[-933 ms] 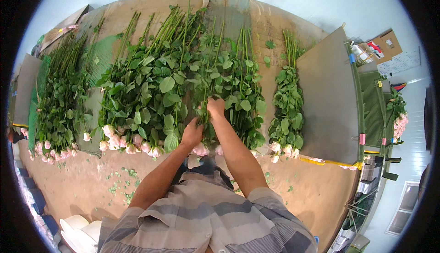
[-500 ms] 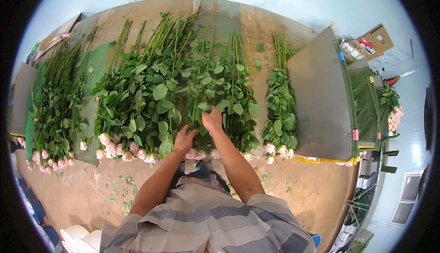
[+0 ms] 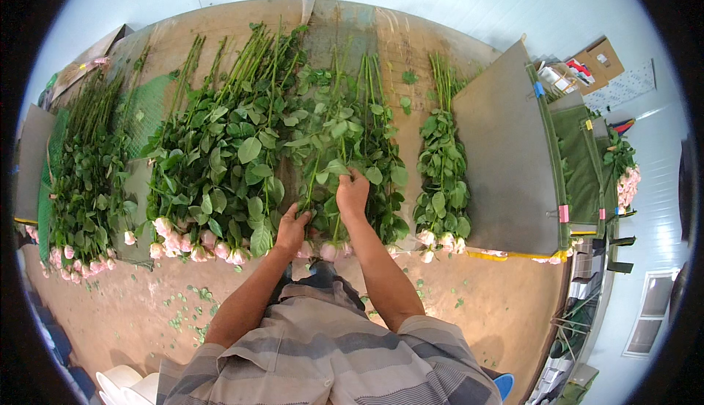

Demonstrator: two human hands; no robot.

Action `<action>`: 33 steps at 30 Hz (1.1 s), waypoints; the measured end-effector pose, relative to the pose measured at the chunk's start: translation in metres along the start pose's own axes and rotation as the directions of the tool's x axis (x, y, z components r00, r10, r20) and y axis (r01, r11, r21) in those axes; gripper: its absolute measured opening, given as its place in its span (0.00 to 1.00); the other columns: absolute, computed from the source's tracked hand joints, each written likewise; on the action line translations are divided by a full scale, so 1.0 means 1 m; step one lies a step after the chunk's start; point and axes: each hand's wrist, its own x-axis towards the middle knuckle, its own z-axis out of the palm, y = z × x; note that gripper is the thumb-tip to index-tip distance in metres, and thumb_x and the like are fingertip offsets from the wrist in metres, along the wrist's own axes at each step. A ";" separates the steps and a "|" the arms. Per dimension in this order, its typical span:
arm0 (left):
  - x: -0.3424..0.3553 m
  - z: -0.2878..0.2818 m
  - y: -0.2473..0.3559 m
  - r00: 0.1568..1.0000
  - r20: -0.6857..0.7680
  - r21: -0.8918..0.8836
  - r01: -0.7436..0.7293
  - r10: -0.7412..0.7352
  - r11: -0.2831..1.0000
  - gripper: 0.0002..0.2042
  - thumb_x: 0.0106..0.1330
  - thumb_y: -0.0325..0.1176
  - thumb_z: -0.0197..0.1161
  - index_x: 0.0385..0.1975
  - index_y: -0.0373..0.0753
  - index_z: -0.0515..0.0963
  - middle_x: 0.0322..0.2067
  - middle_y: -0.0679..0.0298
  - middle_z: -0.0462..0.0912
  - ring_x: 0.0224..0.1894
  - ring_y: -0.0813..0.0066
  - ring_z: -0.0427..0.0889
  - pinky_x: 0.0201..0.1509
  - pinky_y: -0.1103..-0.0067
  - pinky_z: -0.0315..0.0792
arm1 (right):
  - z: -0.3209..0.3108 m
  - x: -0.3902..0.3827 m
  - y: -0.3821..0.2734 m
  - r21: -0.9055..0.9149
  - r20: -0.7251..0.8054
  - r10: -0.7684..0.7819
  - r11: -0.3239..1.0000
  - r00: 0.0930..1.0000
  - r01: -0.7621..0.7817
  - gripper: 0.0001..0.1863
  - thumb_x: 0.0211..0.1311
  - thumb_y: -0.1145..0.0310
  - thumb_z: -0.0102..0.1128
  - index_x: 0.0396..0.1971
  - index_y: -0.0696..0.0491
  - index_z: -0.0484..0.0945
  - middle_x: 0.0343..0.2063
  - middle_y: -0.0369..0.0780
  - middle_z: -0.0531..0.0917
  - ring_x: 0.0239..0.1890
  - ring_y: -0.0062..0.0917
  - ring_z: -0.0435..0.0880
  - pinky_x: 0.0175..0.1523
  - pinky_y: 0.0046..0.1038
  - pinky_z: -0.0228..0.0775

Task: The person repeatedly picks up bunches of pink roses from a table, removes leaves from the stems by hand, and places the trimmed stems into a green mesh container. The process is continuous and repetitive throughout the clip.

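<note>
My right hand (image 3: 353,189) is closed on a leafy rose stem (image 3: 325,166) in the middle of the table, with green leaves about its fingertips. Lower and to its left, my left hand (image 3: 292,229) has its fingers curled at the lower part of the roses in the middle group, apparently gripping a stem; its fingertips are partly hidden. Pink rose heads (image 3: 330,251) hang at the near edge beneath my hands. A dense group of long-stemmed roses (image 3: 220,141) lies just to the left, all with stems pointing away from me.
More rose bunches lie at far left (image 3: 84,177) and right (image 3: 442,170) on the worn table (image 3: 392,31). A grey upright panel (image 3: 502,155) bounds the right side, beside green fabric holders (image 3: 579,170) and a cardboard box (image 3: 598,64). Fallen leaves (image 3: 191,306) dot the floor.
My right hand has moved right, away from my left hand, and the leafy stem it holds has shifted rightward with it. The whole view has also shifted slightly.
</note>
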 end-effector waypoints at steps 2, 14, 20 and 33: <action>-0.007 0.005 0.003 0.998 0.064 -0.027 0.009 -0.007 1.000 0.17 0.68 0.28 0.52 0.57 0.36 0.67 0.46 0.61 0.76 0.44 0.71 0.76 0.43 0.75 0.73 | -0.008 0.003 -0.010 0.040 -0.048 0.025 0.999 0.999 -0.023 0.20 0.67 0.67 0.49 0.56 0.61 0.69 0.18 0.38 0.70 0.18 0.23 0.63 0.27 0.36 0.59; 0.008 0.010 -0.019 0.996 0.057 0.053 0.066 -0.069 0.996 0.17 0.68 0.27 0.51 0.56 0.34 0.65 0.35 0.61 0.79 0.24 0.73 0.79 0.27 0.77 0.74 | -0.074 0.029 0.003 -0.400 -0.083 -0.152 0.910 0.985 0.107 0.22 0.69 0.63 0.45 0.55 0.62 0.70 0.44 0.51 0.78 0.44 0.44 0.77 0.48 0.43 0.68; 0.014 0.013 -0.025 0.972 -0.002 0.597 -0.186 0.233 0.780 0.21 0.65 0.29 0.54 0.57 0.28 0.65 0.36 0.53 0.81 0.26 0.69 0.84 0.26 0.75 0.76 | -0.069 0.034 0.031 -0.492 -0.071 -0.147 0.865 0.987 0.094 0.19 0.68 0.63 0.47 0.51 0.61 0.74 0.37 0.49 0.81 0.35 0.43 0.79 0.42 0.43 0.72; 0.017 0.013 -0.030 0.904 0.081 0.713 -0.346 0.419 0.609 0.21 0.60 0.34 0.56 0.51 0.29 0.69 0.40 0.37 0.78 0.45 0.39 0.76 0.46 0.61 0.71 | -0.082 0.025 0.022 -0.618 -0.067 -0.129 0.784 0.989 0.061 0.22 0.63 0.62 0.53 0.51 0.62 0.73 0.33 0.49 0.83 0.37 0.45 0.82 0.46 0.42 0.74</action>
